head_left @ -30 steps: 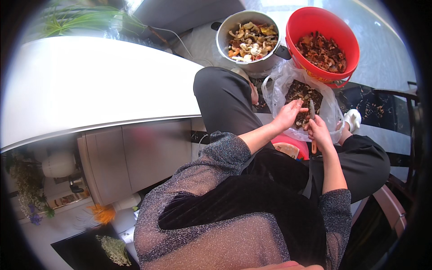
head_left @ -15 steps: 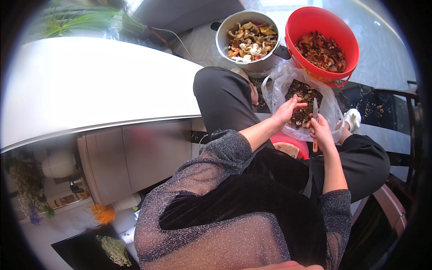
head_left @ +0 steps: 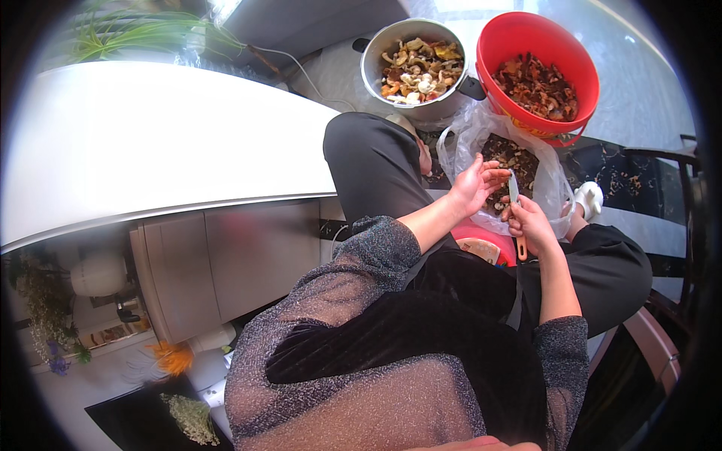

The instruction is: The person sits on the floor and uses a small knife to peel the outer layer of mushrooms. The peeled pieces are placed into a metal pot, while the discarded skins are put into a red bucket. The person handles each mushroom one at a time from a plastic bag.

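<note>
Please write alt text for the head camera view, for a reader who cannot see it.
Seen from above, a seated person holds a small knife in the right hand, the left hand open over a clear plastic bag of dark scraps. Beyond stand a metal pot of cut mushrooms and a red bucket of whole ones.

Obscuring part of the knife (head_left: 516,214) handle inside the right hand (head_left: 532,223). Hiding the lower contents of the clear plastic bag (head_left: 553,177) behind the left hand (head_left: 475,183), right of centre. Blurring the yellow flowers (head_left: 174,357) at lower left. Cutting off the chair (head_left: 688,195) at the right edge.
</note>
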Demonstrator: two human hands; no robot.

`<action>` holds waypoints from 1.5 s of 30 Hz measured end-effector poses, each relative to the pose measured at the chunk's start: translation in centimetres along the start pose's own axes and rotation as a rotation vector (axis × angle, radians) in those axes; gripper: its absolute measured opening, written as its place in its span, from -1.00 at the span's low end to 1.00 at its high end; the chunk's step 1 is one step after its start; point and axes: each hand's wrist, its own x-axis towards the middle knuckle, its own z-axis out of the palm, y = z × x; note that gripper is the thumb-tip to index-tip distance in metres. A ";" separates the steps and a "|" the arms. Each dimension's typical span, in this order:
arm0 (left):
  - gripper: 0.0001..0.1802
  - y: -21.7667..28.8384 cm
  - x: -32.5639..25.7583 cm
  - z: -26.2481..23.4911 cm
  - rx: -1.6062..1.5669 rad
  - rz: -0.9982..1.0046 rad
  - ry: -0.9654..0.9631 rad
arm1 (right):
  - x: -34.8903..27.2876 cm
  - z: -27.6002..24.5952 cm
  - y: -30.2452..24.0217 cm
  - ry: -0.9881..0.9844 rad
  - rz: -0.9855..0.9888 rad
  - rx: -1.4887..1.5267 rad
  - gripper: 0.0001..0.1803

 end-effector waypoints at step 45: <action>-0.59 0.2 -0.3 0.9 0.671 0.311 -0.005 | 2.1 -2.0 1.7 0.499 -0.484 -1.146 -0.63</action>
